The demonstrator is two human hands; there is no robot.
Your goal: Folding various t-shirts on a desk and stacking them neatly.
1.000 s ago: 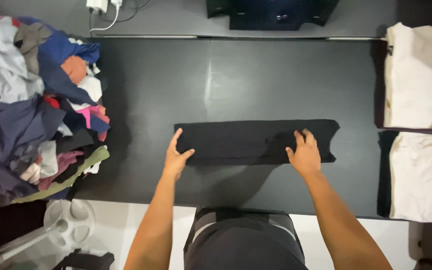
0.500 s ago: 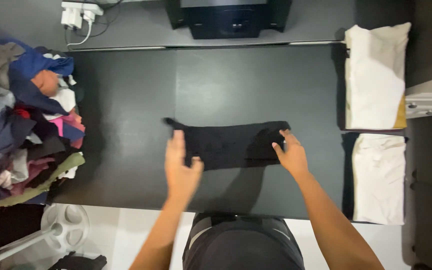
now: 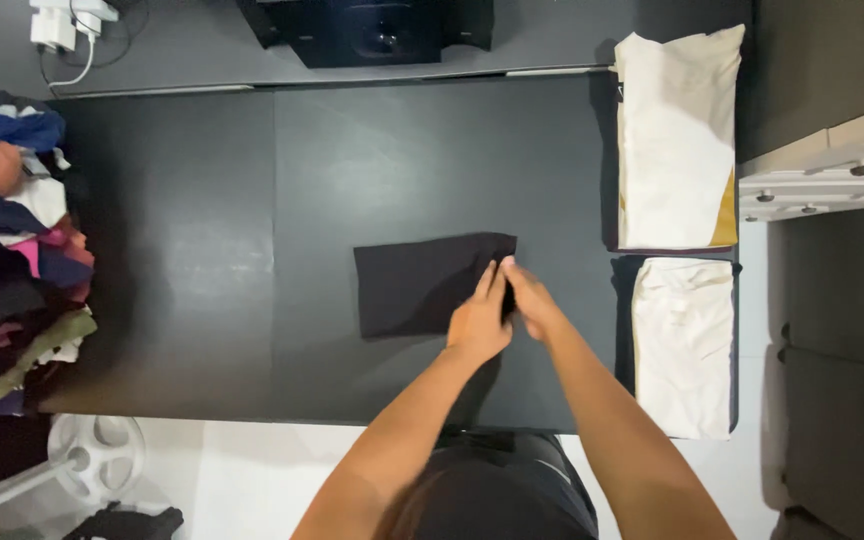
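The folded black garment (image 3: 422, 283) lies flat at the centre of the frame on the black desk (image 3: 202, 250). Both hands meet at its right edge: the left hand (image 3: 480, 320) rests flat on the cloth, grip released, fingers extended. The right hand (image 3: 530, 300) touches the same edge; its grip cannot be told. Two folded cream stacks (image 3: 674, 140) (image 3: 684, 340) sit at the right of the frame. A mixed clothes pile (image 3: 7, 260) occupies the left edge
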